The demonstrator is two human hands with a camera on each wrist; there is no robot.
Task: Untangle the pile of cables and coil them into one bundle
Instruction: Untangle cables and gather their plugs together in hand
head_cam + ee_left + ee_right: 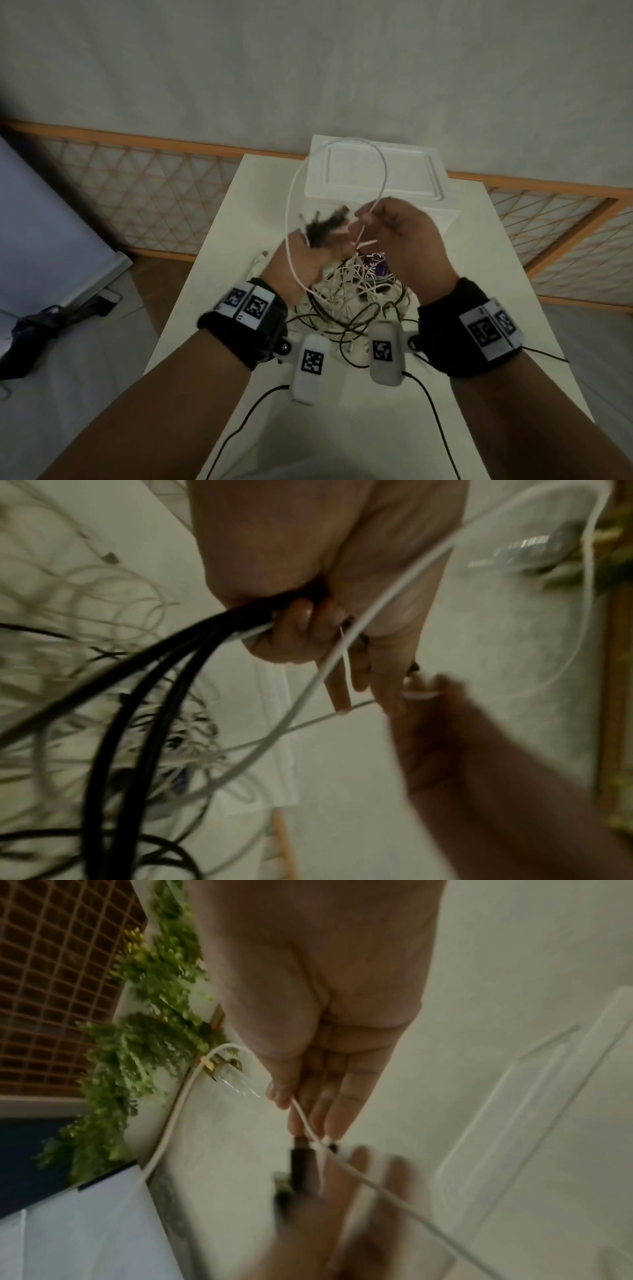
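Note:
A tangled pile of white and black cables point(349, 294) lies in the middle of the white table point(479, 308). Above it my left hand point(308, 246), blurred, grips a bunch of black cables point(143, 685) and a white strand in its curled fingers point(301, 620). My right hand point(400, 233) is just to its right and pinches a white cable point(171, 1123) between thumb and fingers point(284, 1096). That white cable point(376, 154) arcs up in a tall loop from the right hand over to the left and down into the pile. The two hands almost touch.
A white lidded box point(383, 174) stands at the table's far edge, right behind the hands. Something purple point(376, 263) sits in the pile. A wooden lattice rail point(154, 192) runs behind the table. Black wrist-camera cords point(239, 428) trail over the near table.

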